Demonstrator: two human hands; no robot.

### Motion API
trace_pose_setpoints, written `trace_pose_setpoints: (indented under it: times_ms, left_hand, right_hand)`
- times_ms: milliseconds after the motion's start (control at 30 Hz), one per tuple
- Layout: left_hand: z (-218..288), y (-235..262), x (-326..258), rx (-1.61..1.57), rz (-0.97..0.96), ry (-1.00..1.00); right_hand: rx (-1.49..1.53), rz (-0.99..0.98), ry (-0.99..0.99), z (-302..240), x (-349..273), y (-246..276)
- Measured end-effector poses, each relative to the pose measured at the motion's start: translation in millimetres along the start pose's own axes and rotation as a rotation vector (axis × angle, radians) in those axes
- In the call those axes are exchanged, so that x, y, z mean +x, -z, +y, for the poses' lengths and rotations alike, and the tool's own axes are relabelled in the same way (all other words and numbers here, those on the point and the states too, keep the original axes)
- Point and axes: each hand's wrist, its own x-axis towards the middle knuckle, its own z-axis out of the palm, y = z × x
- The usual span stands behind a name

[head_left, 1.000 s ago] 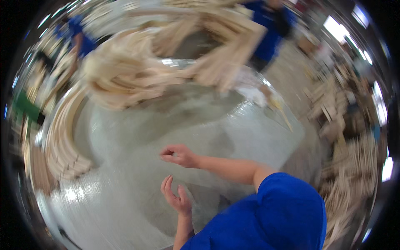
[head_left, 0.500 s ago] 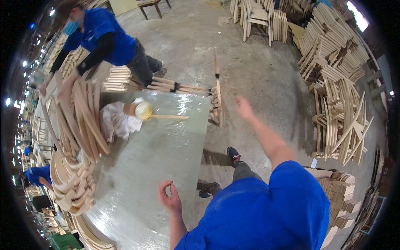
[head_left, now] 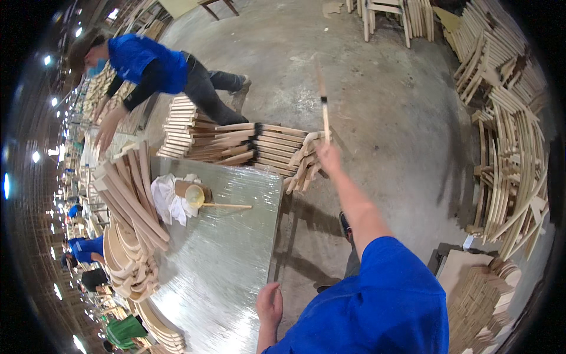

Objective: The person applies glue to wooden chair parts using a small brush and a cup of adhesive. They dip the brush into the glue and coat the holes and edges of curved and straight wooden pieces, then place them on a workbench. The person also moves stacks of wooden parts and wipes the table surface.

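Note:
My right hand [head_left: 328,156] reaches forward past the table's far right corner, its fingers closed around the near end of a slim wooden chair leg [head_left: 325,112] with a black band. Beneath and beside that hand lies a stack of similar wooden chair legs [head_left: 277,144], their bent ends pointing toward me. My left hand [head_left: 269,307] is loosely curled by the table's right edge, and nothing shows in it. The table [head_left: 236,242] has a glossy, film-covered top. On it a tub of yellowish paste [head_left: 195,194] with a wooden stick [head_left: 227,206] sits beside a white cloth [head_left: 168,197].
Curved wooden parts [head_left: 127,253] pile along the table's left side. A co-worker [head_left: 147,65] in blue leans over at the far left. Stacked chair frames [head_left: 513,159] stand on the right, with stacked boards [head_left: 477,301] nearer me. A chair [head_left: 386,15] stands far back.
My right hand has moved onto the chair leg's near end. The left hand has curled more closed near the table edge. The view has shifted, and the co-worker's hands have lifted off the curved parts.

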Motion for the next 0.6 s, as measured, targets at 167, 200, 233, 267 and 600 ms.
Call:
trace_pose_setpoints:
  times_ms: [167,200,233,267,600]
  left_hand:
    - [-4.4,-0.2,-16.1,-0.02,0.075,0.031]
    - [-9.7,3.2,-14.6,-0.049,0.073,-0.058]
    - [-15.4,-1.8,-19.0,-0.07,0.07,-0.081]
    - [-20.2,-8.4,-29.4,-0.088,0.067,-0.086]
    - [-4.2,-3.6,-45.6,-0.357,-0.008,-0.382]
  right_hand:
    - [0.193,0.288,-0.126,-92.1,99.2,120.2]
    - [0.311,0.303,0.025,-110.1,110.4,156.6]
    - [0.315,0.161,0.048,-139.1,102.7,173.0]
    - [0.315,0.045,0.121,-181.1,81.3,178.0]
    - [-0.007,0.222,0.832,-497.3,-143.5,426.4]
